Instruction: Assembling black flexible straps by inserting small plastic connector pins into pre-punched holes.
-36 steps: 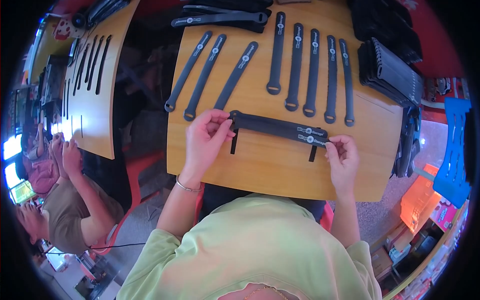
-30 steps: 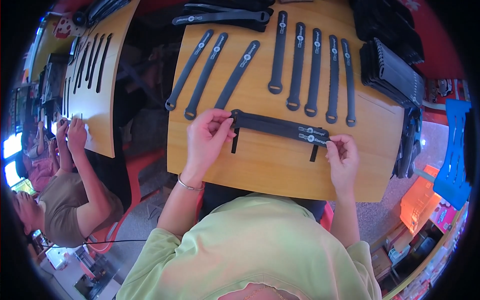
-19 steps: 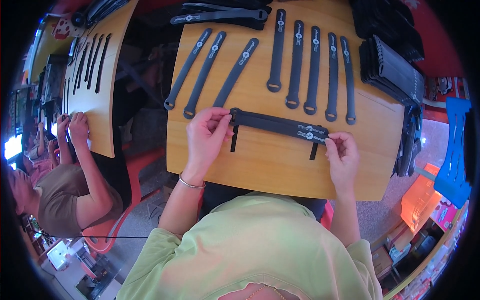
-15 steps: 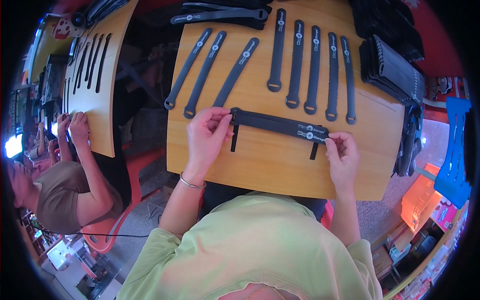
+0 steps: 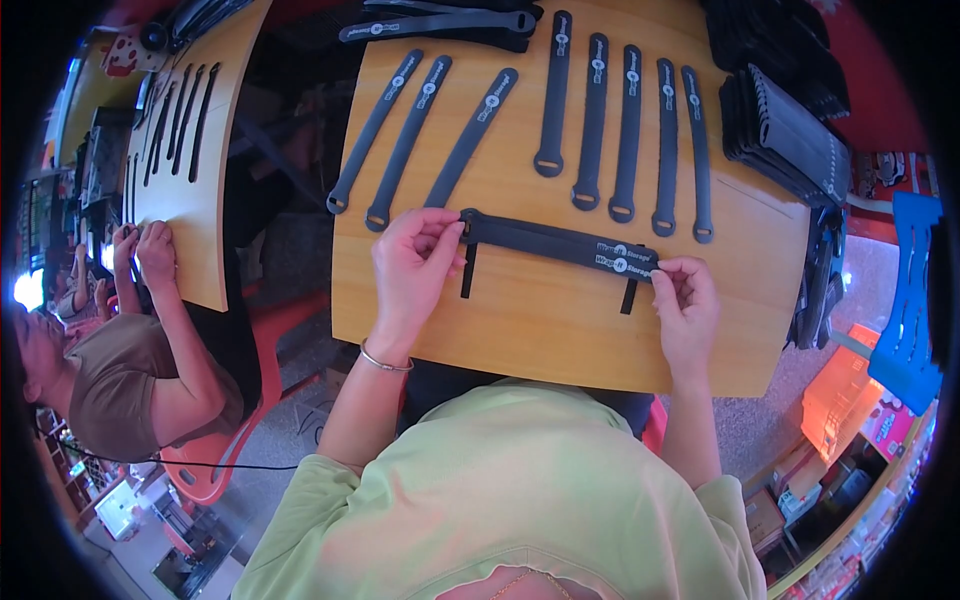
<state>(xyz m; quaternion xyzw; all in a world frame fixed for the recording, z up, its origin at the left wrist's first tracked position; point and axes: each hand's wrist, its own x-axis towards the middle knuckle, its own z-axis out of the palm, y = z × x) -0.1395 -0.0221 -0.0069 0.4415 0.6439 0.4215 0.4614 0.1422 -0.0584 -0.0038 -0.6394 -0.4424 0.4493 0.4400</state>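
Note:
Two dark grey straps with slotted ends (image 5: pixel 540 242) lie one overlapping the other, stretched sideways near the table's front edge. My left hand (image 5: pixel 415 262) pinches their slotted end between thumb and fingers. At the rounded, white-printed end, my right hand (image 5: pixel 688 303) closes thumb and fingertips on the corner. Below the straps, two short black strips (image 5: pixel 468 272) stick out across the wood, one near each end. Beyond my hands, several single straps (image 5: pixel 627 135) are laid lengthwise in a row on the right, with more straps (image 5: pixel 405 145) slanting on the left.
The wooden table (image 5: pixel 560 345) carries a pile of straps (image 5: pixel 440 28) at its far left and stacked black pieces (image 5: pixel 785 135) at its far right. To the left, a co-worker (image 5: pixel 130 390) handles something at another table (image 5: pixel 215 240). An orange crate (image 5: pixel 842 390) stands right.
The table and straps appear slightly higher in the picture. Both hands keep their pinch on the straps' ends, with hardly any movement.

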